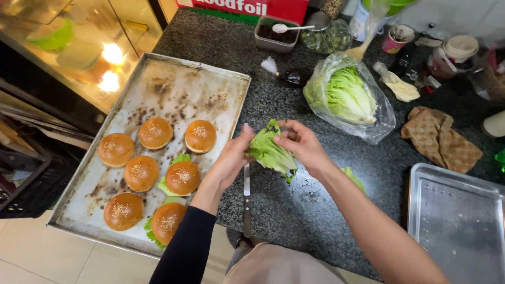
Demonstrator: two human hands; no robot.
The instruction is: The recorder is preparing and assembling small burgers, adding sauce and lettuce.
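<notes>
Both forearms rise from the near edge of the counter (294,210), the left in a black sleeve, the right bare. Left hand (231,158) and right hand (301,144) meet over the middle of the dark speckled counter, each pinching one side of a green lettuce leaf (271,152) between thumb and fingers; the leaf hangs between them, above the stone and not touching it. Under the left wrist a knife (246,194) lies on the counter, pointing away from the near edge. Just right of the right forearm a small lettuce scrap (353,178) lies on the counter.

At the left edge a stained metal tray (184,89) carries seven sesame buns (155,132) on its near half; three of the nearer ones have lettuce showing under them. Toward the far edge a clear bag (376,118) holds a lettuce head (347,94). Behind it stand a tub with a spoon (274,34), cups and jars. A checked cloth (442,139) lies at the right, and a clean steel tray (457,221) fills the near right corner.
</notes>
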